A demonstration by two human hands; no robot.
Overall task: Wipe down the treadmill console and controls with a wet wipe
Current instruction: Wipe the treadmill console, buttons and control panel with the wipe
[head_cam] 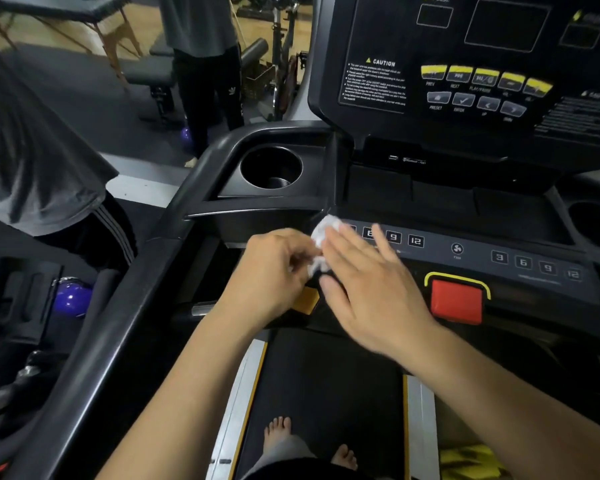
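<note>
Gym floor with benches and a bystander in dark track pants (208, 64) off at the back-left, and up front someone's standing barefoot on the treadmill belt (326, 375), facing the black console (378, 36). Crumpled white wet wipe (321, 230) is between both hands, right over the left end of the lower control strip (437, 251), just beside the 9 and 12 keys. Left hand (274, 268) has its grip pinched on the wipe with curled fingers, while the right hand (371, 289) is released, fingers straight and flat against it, near the red stop button (457, 299).
</note>
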